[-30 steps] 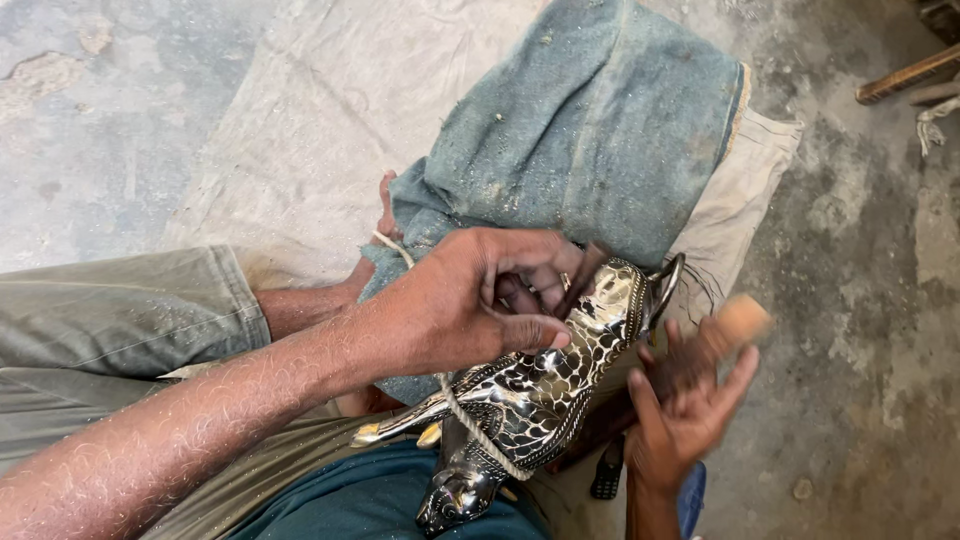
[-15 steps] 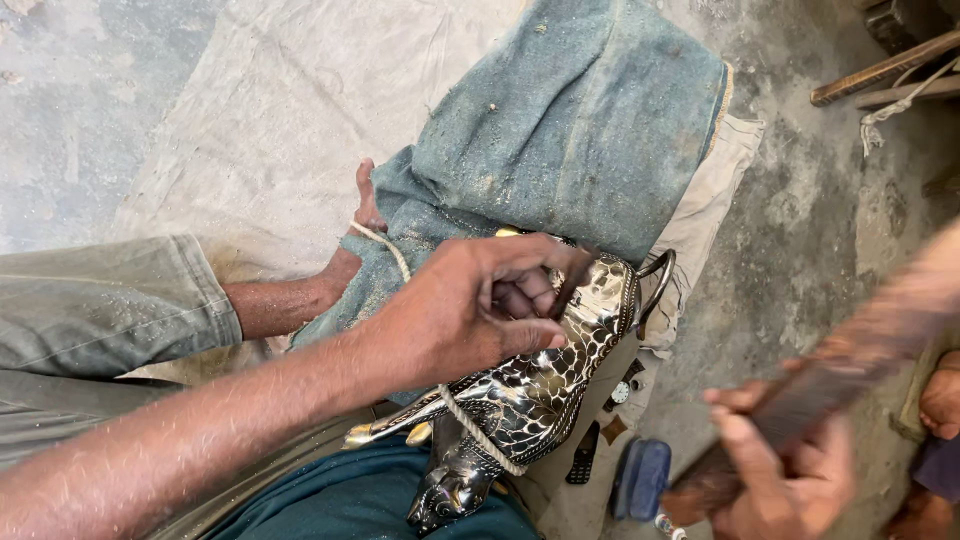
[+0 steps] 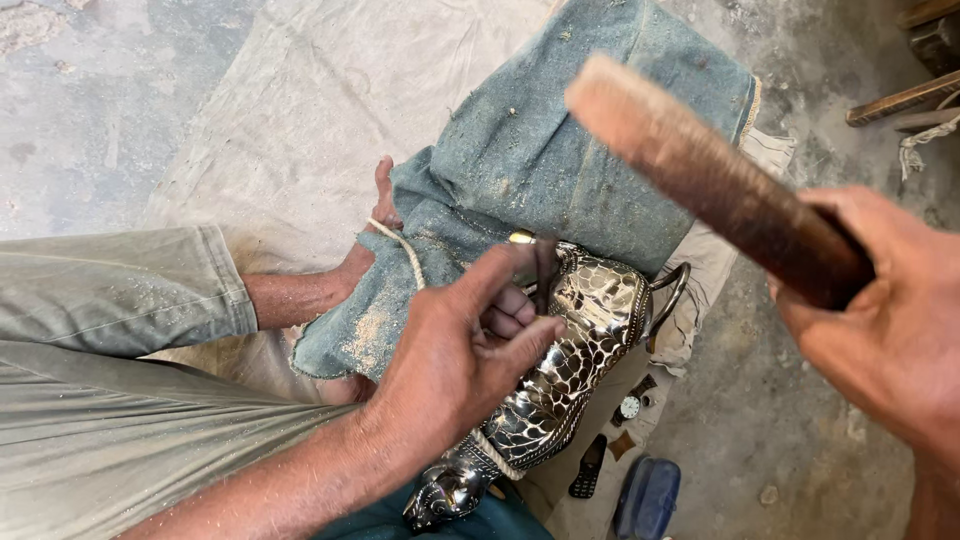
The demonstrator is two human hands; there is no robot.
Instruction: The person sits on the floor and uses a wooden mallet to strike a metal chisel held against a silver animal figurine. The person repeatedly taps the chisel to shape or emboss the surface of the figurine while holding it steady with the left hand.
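Left hand (image 3: 450, 360) pinching a thin dark punch (image 3: 545, 272) upright on shiny patterned metal figure (image 3: 570, 370), roped across lap over blue cloth (image 3: 560, 150); right hand (image 3: 890, 310) clenched around raised wooden mallet (image 3: 700, 170); off-centre blow likely to strike fingers or skid punch across metal.

I note a shiny silver metal figure (image 3: 570, 370) with a dark scale-like pattern, bound by pale cream cord (image 3: 400, 248). Faded blue-green cloth (image 3: 560, 150), speckled tan with dust; reddish-brown wooden handle (image 3: 710, 180). Khaki trousers (image 3: 110, 400), grey floor (image 3: 80, 110).
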